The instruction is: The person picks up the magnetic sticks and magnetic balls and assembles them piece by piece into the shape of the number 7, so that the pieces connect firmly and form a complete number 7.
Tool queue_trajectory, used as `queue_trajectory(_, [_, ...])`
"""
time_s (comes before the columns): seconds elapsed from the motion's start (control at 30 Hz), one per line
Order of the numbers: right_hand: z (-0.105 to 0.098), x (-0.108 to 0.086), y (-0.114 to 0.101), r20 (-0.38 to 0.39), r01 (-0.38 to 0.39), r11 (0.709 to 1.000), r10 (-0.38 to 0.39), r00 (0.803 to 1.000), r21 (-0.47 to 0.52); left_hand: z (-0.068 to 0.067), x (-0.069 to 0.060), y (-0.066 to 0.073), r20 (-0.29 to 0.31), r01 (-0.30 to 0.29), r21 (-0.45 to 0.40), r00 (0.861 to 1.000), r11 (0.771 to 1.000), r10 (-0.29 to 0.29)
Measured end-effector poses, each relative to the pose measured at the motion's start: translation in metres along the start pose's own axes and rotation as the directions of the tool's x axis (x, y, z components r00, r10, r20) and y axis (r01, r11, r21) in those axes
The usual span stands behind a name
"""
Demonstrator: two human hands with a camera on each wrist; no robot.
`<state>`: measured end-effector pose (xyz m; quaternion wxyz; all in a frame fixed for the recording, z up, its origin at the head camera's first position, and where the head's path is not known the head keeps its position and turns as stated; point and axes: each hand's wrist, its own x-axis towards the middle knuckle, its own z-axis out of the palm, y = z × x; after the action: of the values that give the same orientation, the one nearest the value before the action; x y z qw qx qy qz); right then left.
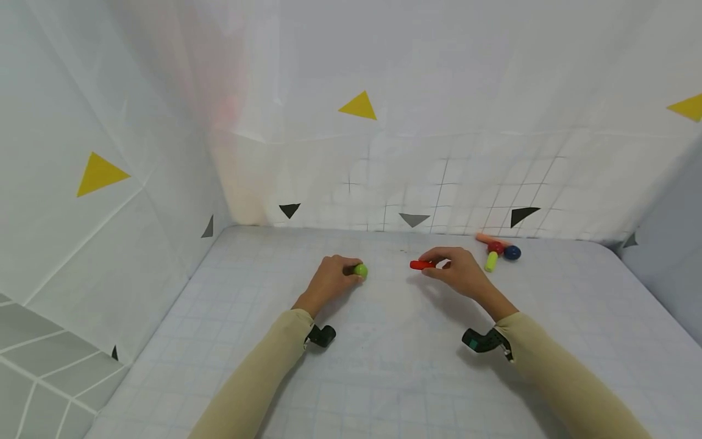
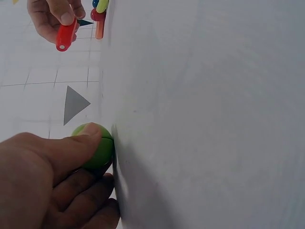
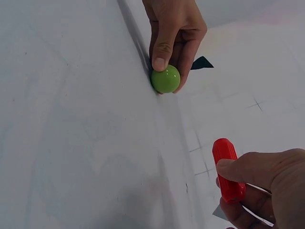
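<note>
My left hand (image 1: pixel 331 280) pinches a round green ball (image 1: pixel 361 271) between thumb and fingers, low at the table surface. In the left wrist view a thin seam line crosses the green ball (image 2: pixel 99 149). To the right, my right hand (image 1: pixel 459 271) holds a short red stick-like piece (image 1: pixel 421 265) by thumb and fingers, above the table. Its ridged side faces the right wrist camera, where the red piece (image 3: pixel 228 170) stands nearly upright in the picture. A gap separates the two hands.
Behind my right hand, near the table's back edge, lie an orange stick (image 1: pixel 485 238), a red ball (image 1: pixel 496 247), a dark blue ball (image 1: pixel 512 253) and a yellow-green stick (image 1: pixel 490 262). A white sheet wall (image 1: pixel 307 171) with triangles rises behind the white table (image 1: pixel 384 366).
</note>
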<state>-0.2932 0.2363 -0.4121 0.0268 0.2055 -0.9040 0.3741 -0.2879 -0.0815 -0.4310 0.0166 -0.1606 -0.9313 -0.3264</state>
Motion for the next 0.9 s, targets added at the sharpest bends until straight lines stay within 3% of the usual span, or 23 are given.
queue_trajectory(0.9, [0.028,0.012,-0.016,0.015,-0.024,0.998,0.024,1.0,0.056,0.0,0.001,0.001,0.009,0.0,0.011,1.0,1.0,0.0])
